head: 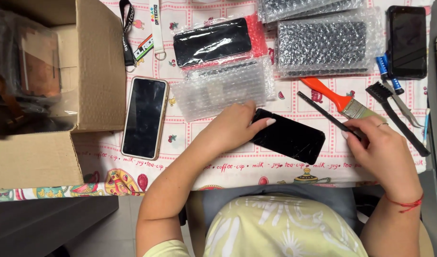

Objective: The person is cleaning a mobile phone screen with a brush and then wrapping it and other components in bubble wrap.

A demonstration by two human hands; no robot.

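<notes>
Step in hand: we judge this as the hold-and-approach stage, with the black phone panel pinned flat and a tool brought toward its right end.
Left hand: we press it palm-down on the left end of the panel, fingers spread and thumb along the near edge; it steadies the part and closes around nothing.
Right hand: we see it pinched shut on the thin black tool, held near its lower end, the shaft slanting up and left above the panel.
Panel position: it lies tilted on the patterned tablecloth, near the front edge, just below the bubble-wrap pouch.
Tool tip: it stands apart from the panel; we cannot tell from this view how high it sits.
Nearby tools: orange-handled brush just behind the right hand; small black brush and tweezers to its right.
Other parts: gold-edged phone face-up at left beside the cardboard box; a wrapped screen and a larger wrapped bundle further back; a dark phone at far right.
Next move calls for: in our judgement, firm downward pressure from the left hand and a shallow, controlled tool angle at the panel edge, since the glass looks prone to slipping or cracking.
</notes>
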